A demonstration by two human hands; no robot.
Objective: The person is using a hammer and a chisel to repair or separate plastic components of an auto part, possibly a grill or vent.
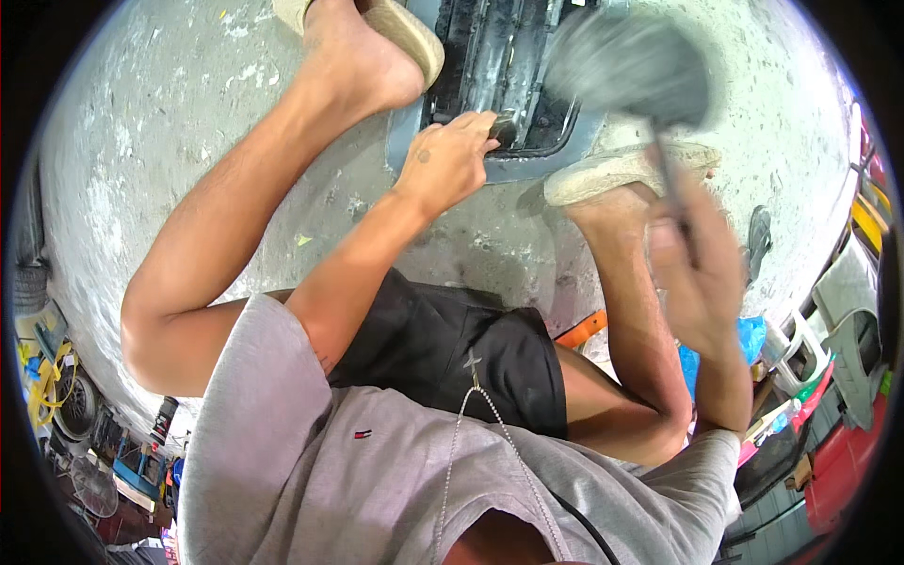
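Observation:
A mallet with a broad dark head and a thin dark handle is raised over the far right, smeared by motion. My right hand is wrapped round its handle. Between my feet lies a grey-rimmed panel with a black, ribbed middle that runs out of view at the top. My left hand is closed at the panel's near edge, its fingers round a small dark piece. Most of that piece is hidden, so its kind does not show. The mallet head is apart from the panel and my left hand.
My sandals, one beige left and one beige right, flank the panel on the worn concrete floor. An orange object lies beside my right thigh. A blue plastic bag and assorted clutter are at right; wheels stand at left.

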